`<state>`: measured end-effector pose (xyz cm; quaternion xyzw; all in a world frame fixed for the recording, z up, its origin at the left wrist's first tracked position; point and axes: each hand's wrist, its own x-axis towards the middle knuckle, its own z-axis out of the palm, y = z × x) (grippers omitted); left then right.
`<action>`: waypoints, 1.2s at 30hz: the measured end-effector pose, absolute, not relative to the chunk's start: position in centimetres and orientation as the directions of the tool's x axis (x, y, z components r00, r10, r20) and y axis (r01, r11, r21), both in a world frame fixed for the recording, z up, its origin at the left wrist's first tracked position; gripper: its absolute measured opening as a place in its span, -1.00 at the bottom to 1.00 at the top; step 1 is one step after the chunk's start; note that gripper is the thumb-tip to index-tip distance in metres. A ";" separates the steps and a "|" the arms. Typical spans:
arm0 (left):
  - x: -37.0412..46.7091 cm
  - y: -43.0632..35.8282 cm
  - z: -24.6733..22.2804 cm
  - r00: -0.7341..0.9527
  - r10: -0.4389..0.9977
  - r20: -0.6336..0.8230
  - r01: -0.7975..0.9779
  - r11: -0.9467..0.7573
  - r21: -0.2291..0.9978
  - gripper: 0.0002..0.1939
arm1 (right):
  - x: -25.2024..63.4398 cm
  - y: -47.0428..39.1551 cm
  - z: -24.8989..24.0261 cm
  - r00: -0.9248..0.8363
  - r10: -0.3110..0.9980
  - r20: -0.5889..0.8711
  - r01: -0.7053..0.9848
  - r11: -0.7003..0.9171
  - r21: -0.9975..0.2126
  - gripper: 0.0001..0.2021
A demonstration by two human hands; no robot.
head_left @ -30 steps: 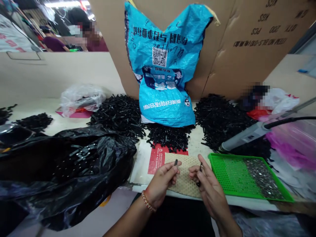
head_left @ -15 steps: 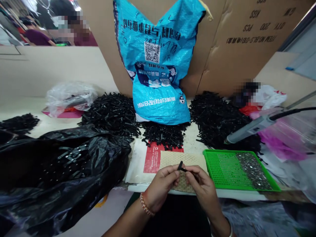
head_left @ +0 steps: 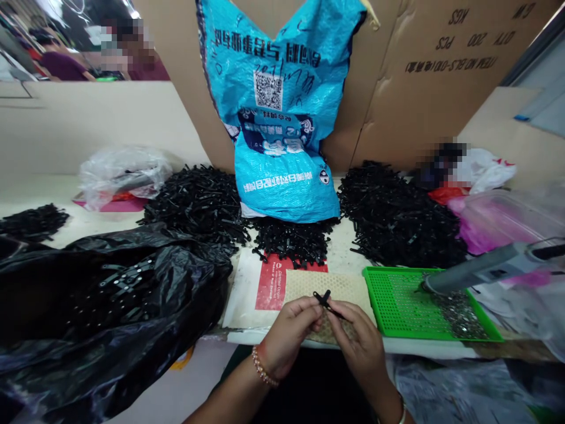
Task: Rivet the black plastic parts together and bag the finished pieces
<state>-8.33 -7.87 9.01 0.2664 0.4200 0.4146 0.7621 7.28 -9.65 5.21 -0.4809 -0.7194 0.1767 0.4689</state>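
Two small black plastic strips cross each other in an X between my fingertips, above a tan textured mat. My left hand, with a beaded bracelet at the wrist, pinches them from the left. From the right, my right hand pinches the same pieces between thumb and fingers. Just right of that hand sits a green perforated tray with small shiny metal parts gathered at its right side. A grey electric screwdriver slants over the tray, held by neither hand.
Piles of black strips lie at the left, centre and right. A blue woven sack overhangs the centre pile, before a cardboard sheet. An open black bag holds more pieces. People are in the background.
Between my fingers the black strips now form a clear X. The grey screwdriver has shifted right and down, its tip now over the green tray. Both hands have stayed nearly in place.
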 end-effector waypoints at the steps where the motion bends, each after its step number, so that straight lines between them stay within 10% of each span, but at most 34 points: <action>1: -8.3 -7.9 9.0 0.301 0.859 -0.414 -0.402 0.509 0.761 -0.72 | 7.3 -9.6 5.2 -0.098 0.860 0.501 0.515 0.475 -0.714 -0.69; 25: -10.3 -6.1 6.9 0.055 0.936 -0.348 -0.254 0.350 0.902 -0.56 | 9.2 -4.7 6.6 -0.237 0.891 0.387 0.524 0.453 -0.722 -0.77; 36: -12.7 -5.6 5.7 0.265 0.871 -0.415 -0.239 0.476 0.846 -0.56 | 5.9 6.5 5.3 -0.378 0.908 0.178 0.734 0.412 -0.541 -0.80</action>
